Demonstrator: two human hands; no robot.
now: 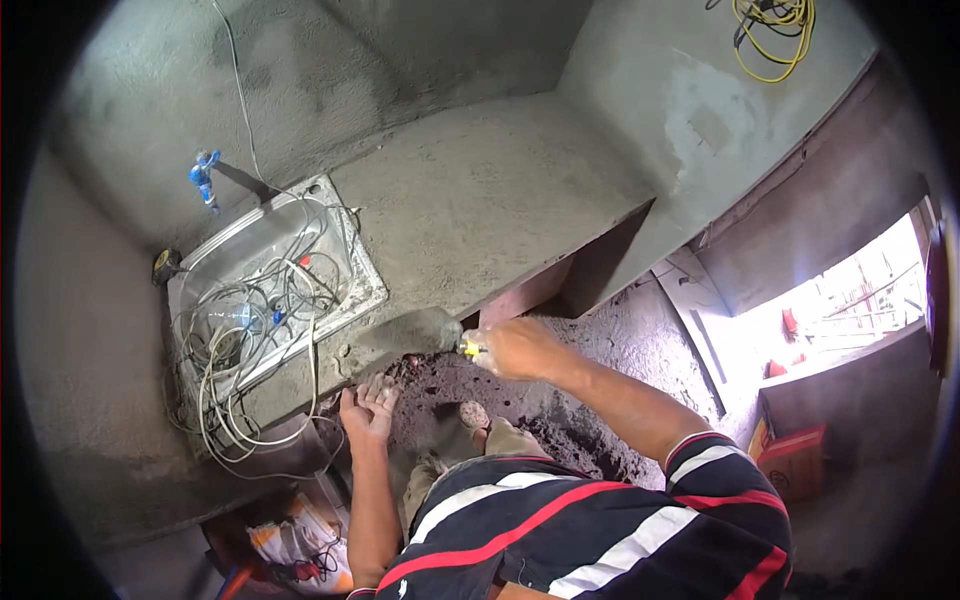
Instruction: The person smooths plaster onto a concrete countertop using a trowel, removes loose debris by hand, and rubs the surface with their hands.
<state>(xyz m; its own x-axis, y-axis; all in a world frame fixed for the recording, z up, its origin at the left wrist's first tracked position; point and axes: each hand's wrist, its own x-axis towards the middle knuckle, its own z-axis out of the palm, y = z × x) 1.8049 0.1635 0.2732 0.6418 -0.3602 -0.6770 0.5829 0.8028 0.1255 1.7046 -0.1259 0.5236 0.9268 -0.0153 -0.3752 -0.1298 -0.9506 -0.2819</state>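
Observation:
My right hand (518,349) is closed around the handle of a trowel, which shows a yellow band by the fingers. The trowel's grey blade (412,330) points left, over the front edge of the rough cement counter (480,200). Below the sink's near corner, my left hand (370,405) has its fingers spread and palm turned up, with nothing in it. A white sink (372,282), dusty with cement, is set into the counter on the left. Tangled white and grey cables (212,385) fill it and hang over its front.
A tap wrapped in blue (203,180) sticks out of the wall behind the sink. Dark mortar bits (440,400) litter the floor by my feet. Yellow cable (800,45) hangs top right. A red box (792,462) stands at right, white sacks (300,550) lower left.

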